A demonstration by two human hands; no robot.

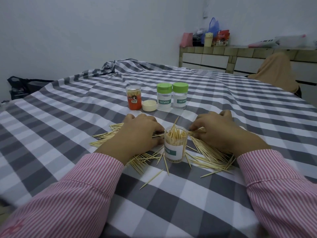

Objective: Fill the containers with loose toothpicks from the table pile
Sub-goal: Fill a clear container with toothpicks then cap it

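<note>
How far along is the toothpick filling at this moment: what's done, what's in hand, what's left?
Done: the open jar between the hands is packed nearly to its rim. The orange jar behind also holds toothpicks, its cream lid off beside it. In hand: the left hand and right hand gather loose toothpicks. Left: two green-capped jars look empty, and many toothpicks remain.

The room I work in is dim, with a flat, cool bluish cast and no clear light source. Shadows are soft: faint ones lie under my left hand (139,133) and right hand (221,131). No glare shows anywhere. The centre of the frame is fairly sharp; my sleeves (72,200) along the bottom corners look stretched and smeared, and the checked cloth (171,212) bulges with wide-angle distortion.
</note>
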